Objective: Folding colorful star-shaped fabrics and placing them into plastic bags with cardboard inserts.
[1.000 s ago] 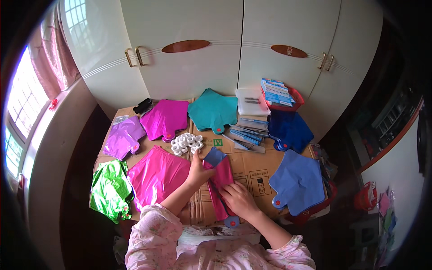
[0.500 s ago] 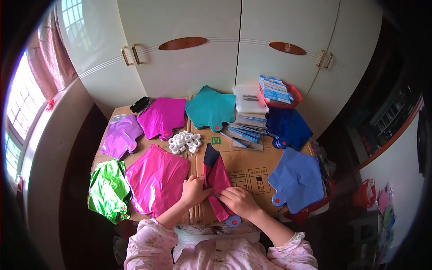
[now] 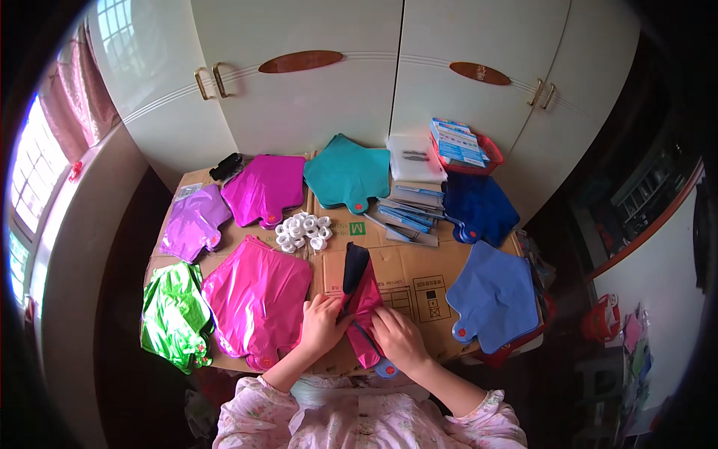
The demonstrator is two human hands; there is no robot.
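Both your hands (image 3: 321, 325) (image 3: 399, 338) grip a folded pink sheet (image 3: 366, 294)

In the head view, the folded pink sheet is at the lower middle of the frame, its dark upper end pointing up. Your left hand pinches its left edge, fingers close together; your right hand holds its right edge with fingers bent over it. A round blue tab (image 3: 387, 369) with a red dot shows below, just beside your right wrist. Under it all you have a brown cardboard sheet (image 3: 407, 258). White rings (image 3: 303, 232) are heaped left of centre, a shiny pink bag (image 3: 258, 299) lies near your left hand, and a pale blue bag (image 3: 493, 295) lies at the right of the frame, apart from your right hand
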